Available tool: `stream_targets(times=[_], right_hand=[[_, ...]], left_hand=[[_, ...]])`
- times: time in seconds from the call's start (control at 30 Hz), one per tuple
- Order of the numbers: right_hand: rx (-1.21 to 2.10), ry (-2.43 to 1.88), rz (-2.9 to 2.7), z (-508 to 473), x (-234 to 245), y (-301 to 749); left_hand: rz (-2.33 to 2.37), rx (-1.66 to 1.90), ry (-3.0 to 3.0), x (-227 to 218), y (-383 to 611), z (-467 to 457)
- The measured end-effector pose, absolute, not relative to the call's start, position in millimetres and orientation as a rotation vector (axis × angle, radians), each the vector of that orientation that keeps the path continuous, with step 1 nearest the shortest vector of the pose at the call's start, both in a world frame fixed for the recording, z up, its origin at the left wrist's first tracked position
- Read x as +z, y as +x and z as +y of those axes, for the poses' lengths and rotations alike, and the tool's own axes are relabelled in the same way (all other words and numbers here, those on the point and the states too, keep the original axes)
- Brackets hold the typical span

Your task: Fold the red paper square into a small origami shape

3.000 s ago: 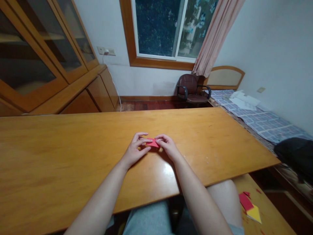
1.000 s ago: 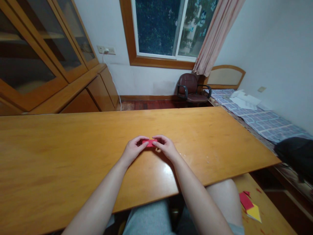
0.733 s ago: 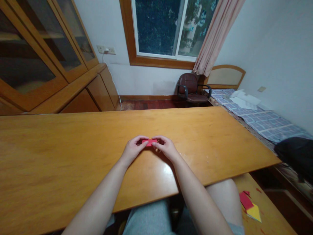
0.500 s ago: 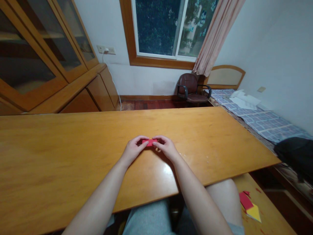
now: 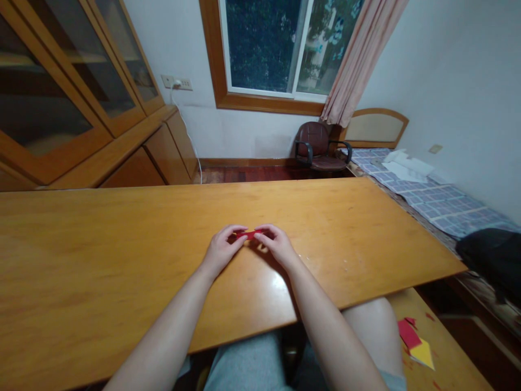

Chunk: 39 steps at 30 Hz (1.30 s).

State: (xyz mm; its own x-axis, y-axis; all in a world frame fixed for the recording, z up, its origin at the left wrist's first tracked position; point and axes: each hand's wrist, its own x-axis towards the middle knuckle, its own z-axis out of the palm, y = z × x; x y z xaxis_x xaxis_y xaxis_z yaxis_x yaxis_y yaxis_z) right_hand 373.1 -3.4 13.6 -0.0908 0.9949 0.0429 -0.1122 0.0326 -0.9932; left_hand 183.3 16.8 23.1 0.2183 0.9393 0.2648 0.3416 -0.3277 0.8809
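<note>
Two hands meet at the middle of the wooden desk [image 5: 122, 239], the left hand [image 5: 222, 251] and the right hand [image 5: 277, 247] each pinching one end of a small folded red paper [image 5: 249, 234] held just above the surface. Fingers [image 5: 237, 232] of both hands are clamped on the paper. Red and yellow paper scraps [image 5: 415, 342] lie on a lower bench at the right.

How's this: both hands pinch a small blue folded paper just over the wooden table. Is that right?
Not quite. The folded paper is red, not blue. The head view shows the left hand and the right hand pinching it at its two ends, just over the wooden table.
</note>
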Motion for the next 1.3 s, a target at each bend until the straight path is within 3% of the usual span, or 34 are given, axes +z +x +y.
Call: stream_targets(times=[1.3], right_hand=[[1.307,-1.05,-1.123,-1.3,13.3,375.2]], left_hand=[[1.153,1.077,1.541,21.6,183.2,22.3]])
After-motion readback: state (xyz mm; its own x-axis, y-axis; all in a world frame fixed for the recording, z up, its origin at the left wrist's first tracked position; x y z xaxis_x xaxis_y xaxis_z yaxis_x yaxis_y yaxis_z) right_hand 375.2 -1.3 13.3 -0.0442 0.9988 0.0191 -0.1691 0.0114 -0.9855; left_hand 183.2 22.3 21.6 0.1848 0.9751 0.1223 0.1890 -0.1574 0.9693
